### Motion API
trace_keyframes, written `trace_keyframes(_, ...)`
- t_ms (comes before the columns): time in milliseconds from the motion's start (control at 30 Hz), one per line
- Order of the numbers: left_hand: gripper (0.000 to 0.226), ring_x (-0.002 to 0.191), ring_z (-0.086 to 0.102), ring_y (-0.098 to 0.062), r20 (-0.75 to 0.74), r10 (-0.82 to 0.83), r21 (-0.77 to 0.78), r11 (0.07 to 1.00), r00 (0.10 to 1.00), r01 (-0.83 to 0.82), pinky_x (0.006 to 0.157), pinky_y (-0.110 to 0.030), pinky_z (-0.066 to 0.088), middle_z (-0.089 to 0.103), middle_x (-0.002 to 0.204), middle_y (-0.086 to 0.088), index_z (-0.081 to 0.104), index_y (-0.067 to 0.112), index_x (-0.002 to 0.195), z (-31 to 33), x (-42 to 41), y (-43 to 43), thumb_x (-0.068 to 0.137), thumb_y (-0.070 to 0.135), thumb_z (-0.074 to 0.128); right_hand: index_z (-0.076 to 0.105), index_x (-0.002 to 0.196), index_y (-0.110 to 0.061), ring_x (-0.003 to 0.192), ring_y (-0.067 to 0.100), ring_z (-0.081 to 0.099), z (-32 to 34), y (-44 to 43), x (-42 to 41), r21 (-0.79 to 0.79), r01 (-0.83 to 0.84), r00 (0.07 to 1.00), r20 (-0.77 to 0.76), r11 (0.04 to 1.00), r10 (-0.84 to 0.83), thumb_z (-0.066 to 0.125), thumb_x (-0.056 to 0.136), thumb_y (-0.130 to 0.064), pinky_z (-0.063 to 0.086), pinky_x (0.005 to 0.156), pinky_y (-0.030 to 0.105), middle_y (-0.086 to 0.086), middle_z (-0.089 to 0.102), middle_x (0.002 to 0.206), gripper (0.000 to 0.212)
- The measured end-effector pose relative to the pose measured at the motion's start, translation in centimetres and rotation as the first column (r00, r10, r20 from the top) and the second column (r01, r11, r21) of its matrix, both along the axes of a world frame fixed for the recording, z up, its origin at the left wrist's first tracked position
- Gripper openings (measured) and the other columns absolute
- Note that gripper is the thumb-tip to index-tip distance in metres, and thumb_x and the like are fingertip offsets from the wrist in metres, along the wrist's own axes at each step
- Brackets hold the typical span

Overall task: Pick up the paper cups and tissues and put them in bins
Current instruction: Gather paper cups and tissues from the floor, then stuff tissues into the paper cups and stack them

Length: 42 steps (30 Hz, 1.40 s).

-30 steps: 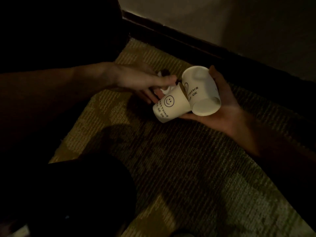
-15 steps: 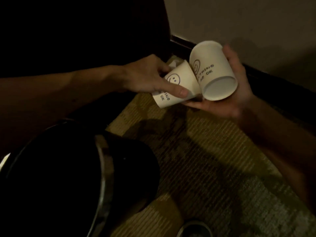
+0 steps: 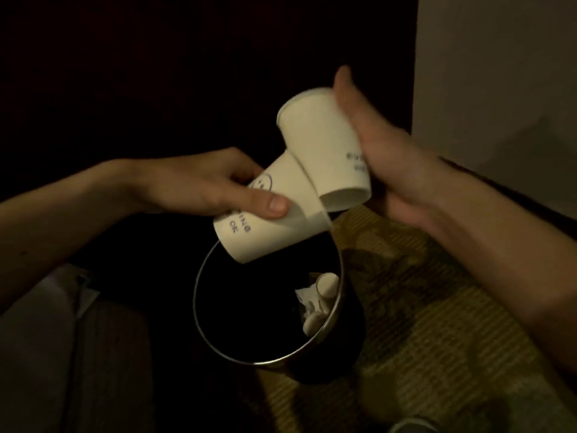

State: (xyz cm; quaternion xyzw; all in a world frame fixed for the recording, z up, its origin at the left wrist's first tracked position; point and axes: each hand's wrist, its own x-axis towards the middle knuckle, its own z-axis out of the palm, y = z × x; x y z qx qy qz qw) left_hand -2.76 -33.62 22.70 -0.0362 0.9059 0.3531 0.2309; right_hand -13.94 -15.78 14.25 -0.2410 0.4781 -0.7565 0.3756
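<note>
Two white paper cups with printed lettering hang tilted over a round black bin (image 3: 268,361) with a metal rim. My left hand (image 3: 215,189) grips the lower cup (image 3: 274,226), the one with a smiley face, thumb across its side. My right hand (image 3: 387,173) holds the upper cup (image 3: 321,145) from the right, mouth pointing down; its fingers are hidden behind the cup. The two cups touch and overlap. Inside the bin, against its right wall, lie other paper cups (image 3: 326,284) and crumpled tissue (image 3: 304,296).
The bin stands on a patterned olive carpet (image 3: 437,323). A pale wall (image 3: 499,73) with a dark baseboard runs at the upper right. Dark furniture fills the back and left. Grey fabric (image 3: 37,339) lies at the lower left.
Both hands have carried the two cups from near the wall to above the bin. The bin, at the lower left before, now sits directly under the cups.
</note>
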Motion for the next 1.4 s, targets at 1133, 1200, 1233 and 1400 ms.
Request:
trace_keyframes(1133,0.025,0.061,0.058,-0.001,-0.522,-0.039,-0.286,0.949,0.852,-0.131,0.053,-0.018,0.044,0.060,0.062,0.009,0.062,0.029,0.076,-6.9,-2.4,2.9,0.086,0.052,0.064,0.058,0.096,-0.044,0.070,-0.003,0.058,0.5,4.8,-0.6,0.478,0.280,0.325,-0.863,0.832,0.387,0.054,0.071,-0.070,0.047,0.052,0.018,-0.022,0.062,0.088,0.036)
trace_keyframes(1200,0.026,0.061,0.057,0.002,-0.535,-0.126,-0.275,0.961,0.835,-0.032,0.052,-0.014,0.041,0.057,0.061,0.014,0.060,0.029,0.076,-6.4,-4.2,5.9,0.086,0.052,0.064,0.055,0.091,-0.046,0.066,0.002,0.059,0.7,8.4,-0.9,0.502,0.323,0.358,-0.850,0.802,0.387,0.056,0.067,-0.071,0.047,0.054,0.017,-0.024,0.062,0.090,0.035)
trace_keyframes(1233,0.027,0.059,0.055,0.003,-0.530,-0.163,-0.272,0.962,0.832,0.015,0.050,-0.013,0.039,0.057,0.061,0.018,0.059,0.029,0.073,-6.5,-5.0,7.5,0.086,0.053,0.063,0.055,0.091,-0.046,0.066,0.003,0.060,0.5,10.4,-0.8,0.510,0.356,0.373,-0.846,0.783,0.381,0.057,0.067,-0.071,0.047,0.055,0.018,-0.024,0.062,0.090,0.034)
trace_keyframes(1400,0.044,0.044,0.053,0.000,-0.512,-0.167,-0.131,0.985,0.843,0.116,0.038,-0.016,0.033,0.055,0.048,0.016,0.057,0.018,0.060,-11.2,-9.1,15.9,0.088,0.052,0.063,0.051,0.093,-0.050,0.058,0.000,0.060,-2.4,21.5,-0.8,0.578,0.550,0.478,-0.810,0.602,0.340,0.053,0.076,-0.069,0.045,0.041,0.016,-0.029,0.060,0.085,0.026)
